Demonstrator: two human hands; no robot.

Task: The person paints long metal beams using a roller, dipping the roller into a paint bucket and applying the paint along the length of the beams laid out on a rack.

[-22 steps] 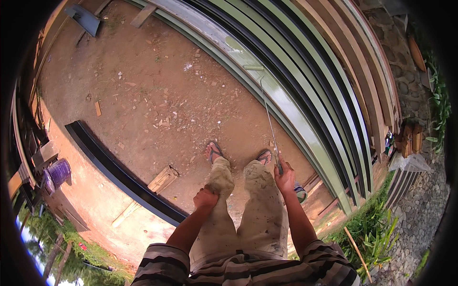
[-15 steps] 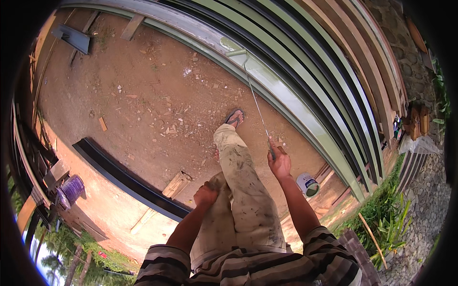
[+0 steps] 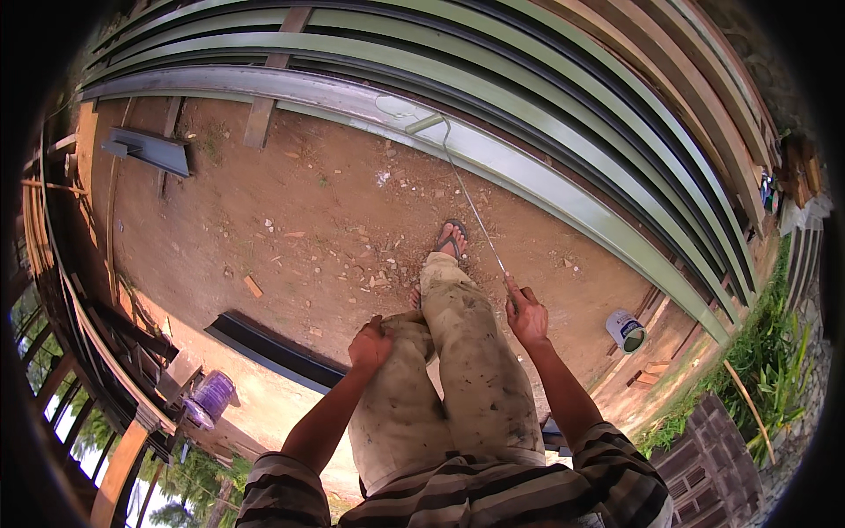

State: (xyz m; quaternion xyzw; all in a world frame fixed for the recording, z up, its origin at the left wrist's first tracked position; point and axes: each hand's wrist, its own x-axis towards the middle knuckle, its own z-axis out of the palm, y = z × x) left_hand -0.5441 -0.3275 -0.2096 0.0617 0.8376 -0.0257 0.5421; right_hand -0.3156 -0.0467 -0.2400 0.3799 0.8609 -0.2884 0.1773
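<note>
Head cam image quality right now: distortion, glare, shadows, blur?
Head view throughout: fisheye bows the front green beam, corners go black; whitish sheen along that beam; dirt ground mostly shaded, brightly sunlit near the purple bucket; right hand and roller fairly sharp.

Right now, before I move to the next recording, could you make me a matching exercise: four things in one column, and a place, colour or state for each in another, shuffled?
Things
1. Paint roller
2. Left hand
3. Right-side bucket
4. Lower-left bucket

Places, colours, states
A. Mostly purple
B. At the knee of the left trouser leg
C. Mostly white outside
D. Its handle in the right hand

Right pairs: 1-D, 2-B, 3-C, 4-A
</note>
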